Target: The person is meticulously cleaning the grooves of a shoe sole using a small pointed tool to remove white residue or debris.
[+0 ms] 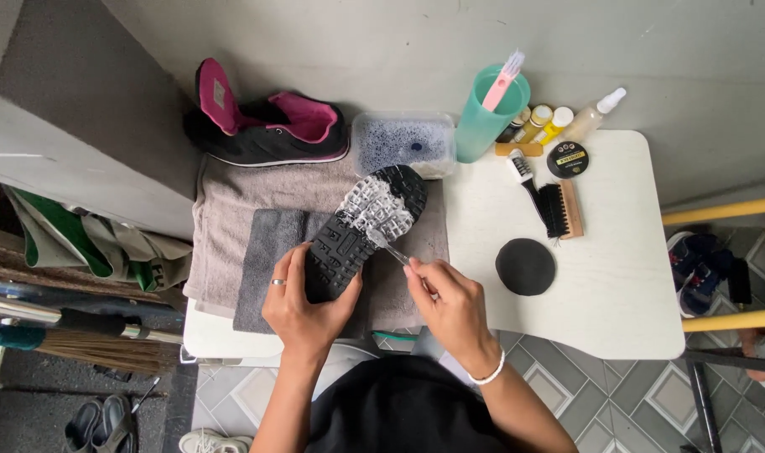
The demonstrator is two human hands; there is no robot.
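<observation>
We see the white counter (617, 277) first, with a grey towel (231, 210) spread over its left part and a darker grey cloth (265, 252) on top of that. Behind the towel sits a black shoe with pink lining (269, 126), beside a clear tub of soapy water (399, 143) and a teal cup (483, 117). Over the cloth, our left hand (303, 306) has its grip closed around the heel end of an upturned black shoe (357, 231), sole facing up. Our right hand (450, 306) pinches a slim clear-handled brush (395, 252), its head on the sole. Foam covers the front part of the sole; the heel half looks bare, so we judge the scrubbing roughly half done. A wooden brush (563, 210) and a black round sponge (525, 267) lie untouched to the right.
</observation>
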